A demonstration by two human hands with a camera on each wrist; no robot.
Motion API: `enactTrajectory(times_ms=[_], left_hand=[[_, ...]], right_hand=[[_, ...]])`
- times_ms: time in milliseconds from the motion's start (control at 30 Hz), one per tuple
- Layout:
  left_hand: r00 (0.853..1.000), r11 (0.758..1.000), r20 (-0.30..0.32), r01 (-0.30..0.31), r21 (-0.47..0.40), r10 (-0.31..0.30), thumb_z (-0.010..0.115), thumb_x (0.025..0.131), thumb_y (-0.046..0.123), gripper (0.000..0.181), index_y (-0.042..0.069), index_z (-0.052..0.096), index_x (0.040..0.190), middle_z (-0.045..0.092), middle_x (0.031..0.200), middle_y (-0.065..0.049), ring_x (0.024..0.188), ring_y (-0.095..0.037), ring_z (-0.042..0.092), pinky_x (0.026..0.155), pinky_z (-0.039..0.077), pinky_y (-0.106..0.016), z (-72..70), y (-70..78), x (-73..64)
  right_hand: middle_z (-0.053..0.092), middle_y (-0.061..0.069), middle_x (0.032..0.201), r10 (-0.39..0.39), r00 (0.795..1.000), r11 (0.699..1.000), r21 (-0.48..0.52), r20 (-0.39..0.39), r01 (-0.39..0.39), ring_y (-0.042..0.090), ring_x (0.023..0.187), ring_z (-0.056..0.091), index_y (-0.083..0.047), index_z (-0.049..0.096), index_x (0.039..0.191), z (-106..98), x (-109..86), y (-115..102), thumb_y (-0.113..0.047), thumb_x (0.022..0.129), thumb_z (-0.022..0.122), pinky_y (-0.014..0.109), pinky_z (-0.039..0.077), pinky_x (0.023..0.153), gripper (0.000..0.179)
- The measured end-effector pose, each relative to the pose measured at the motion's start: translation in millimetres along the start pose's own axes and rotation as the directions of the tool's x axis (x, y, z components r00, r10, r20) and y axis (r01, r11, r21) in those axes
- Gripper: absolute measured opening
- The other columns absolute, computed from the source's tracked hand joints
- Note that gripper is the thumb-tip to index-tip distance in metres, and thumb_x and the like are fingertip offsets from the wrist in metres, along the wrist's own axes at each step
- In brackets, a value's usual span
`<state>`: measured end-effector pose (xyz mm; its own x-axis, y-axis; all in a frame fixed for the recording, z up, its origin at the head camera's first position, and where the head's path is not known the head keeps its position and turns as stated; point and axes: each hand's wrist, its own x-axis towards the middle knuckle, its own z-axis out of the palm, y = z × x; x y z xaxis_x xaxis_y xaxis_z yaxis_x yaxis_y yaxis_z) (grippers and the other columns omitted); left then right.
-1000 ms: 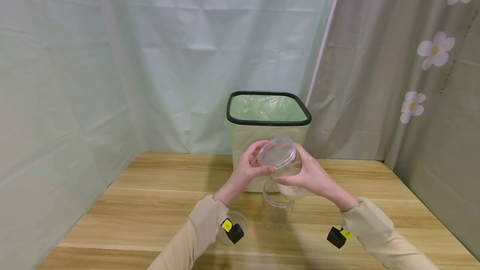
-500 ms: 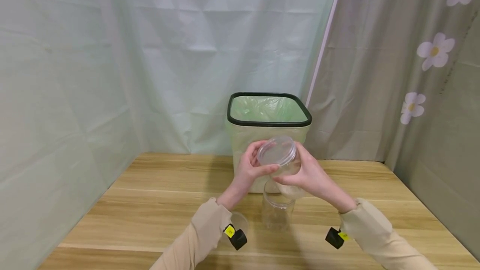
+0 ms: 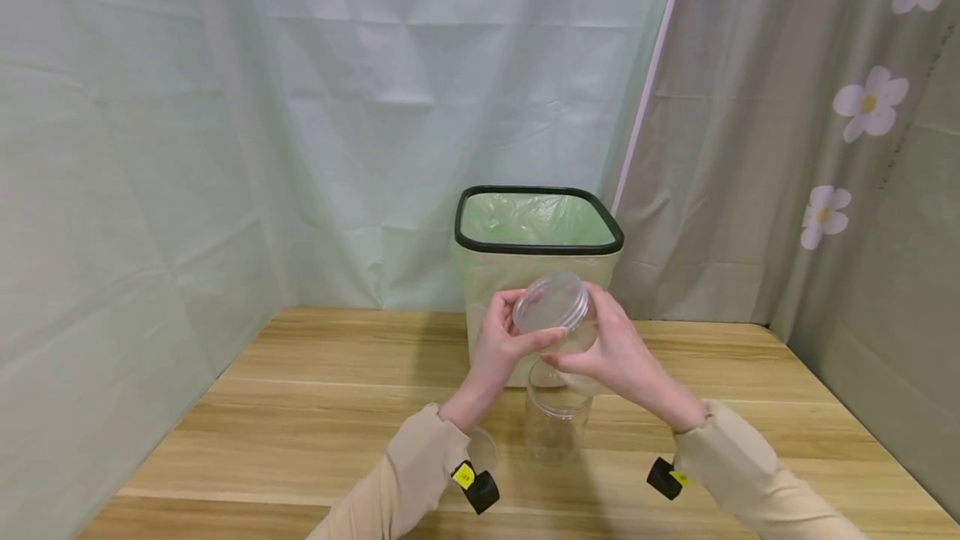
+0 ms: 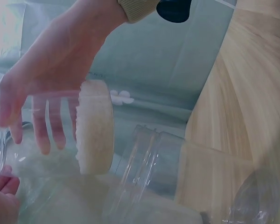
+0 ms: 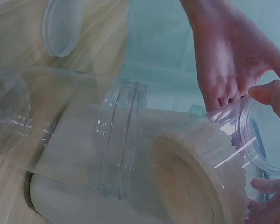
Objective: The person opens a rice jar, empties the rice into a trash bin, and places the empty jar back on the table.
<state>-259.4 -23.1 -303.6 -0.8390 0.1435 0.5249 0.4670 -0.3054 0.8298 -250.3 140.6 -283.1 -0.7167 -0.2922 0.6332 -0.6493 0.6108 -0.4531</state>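
Both hands hold a clear lidded jar (image 5: 233,154) tilted in the air, with a white granular layer (image 4: 97,128) in its base. My left hand (image 3: 498,348) grips the rim of its clear lid (image 3: 553,303), thumb along the near edge. My right hand (image 3: 618,354) is curled round the jar's body from the right. Below it, a second clear jar (image 3: 557,432) stands upright and uncovered on the table. Beside that, a loose clear lid (image 5: 63,28) lies flat, partly hidden by the left wrist in the head view.
A pale bin (image 3: 487,273) with a black rim and green liner stands close behind the hands. Curtains surround the wooden table (image 3: 337,407) at the back and sides.
My left thumb has shifted rightward along the lid's edge, and the left wrist has moved slightly right and down. The right hand has shifted slightly left, and the jar stays in both hands.
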Motion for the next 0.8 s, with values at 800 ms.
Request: enactTrajectory(times_ms=[800], left_hand=[[0.973, 0.998, -0.23, 0.0, 0.056, 0.013, 0.08, 0.064, 0.025, 0.065, 0.0, 0.037, 0.105, 0.05, 0.107, -0.017, 0.096, -0.028, 0.051, 0.08, 0.042, -0.036, 16.2, -21.5, -0.5]], right_hand=[[0.051, 0.016, 0.099, -0.016, 0.993, 0.98, -0.199, -0.118, -0.008, 0.031, 0.086, 0.046, 0.007, 0.041, 0.12, 12.3, -5.1, -1.7, -0.034, 0.054, 0.085, 0.04, 0.041, 0.069, 0.089]])
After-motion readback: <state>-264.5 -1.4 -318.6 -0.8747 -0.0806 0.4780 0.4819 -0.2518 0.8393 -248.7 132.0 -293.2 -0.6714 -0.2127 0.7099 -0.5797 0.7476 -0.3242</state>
